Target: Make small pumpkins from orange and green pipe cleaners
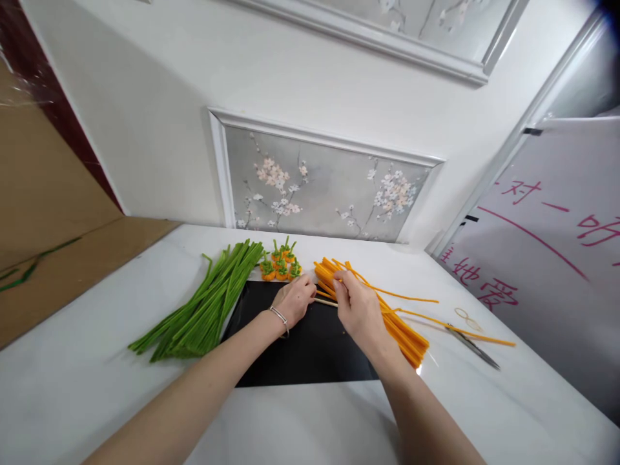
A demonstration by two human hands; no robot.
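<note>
Over the black mat (310, 352), my left hand (296, 298) pinches a thin pale stick (327, 301) that points toward the right. A strand of orange pipe cleaner (325, 294) runs beside the stick from the left fingertips toward my right hand (357, 309). The right fingers are closed and seem to grip this strand, though the exact contact is hidden. Close behind and beneath the right hand lies a thick bundle of orange pipe cleaners (404, 339). Several small orange pieces with green tops (281, 270) stand just beyond the left hand.
Green pipe cleaners (208, 310) lie in a bundle left of the mat. Scissors (472, 347) rest at the right, near loose orange strands (484, 338). Cardboard (58, 271) borders the white table (97, 387) on the left; a panelled wall (159, 148) stands behind, a whiteboard (547, 310) to the right.
</note>
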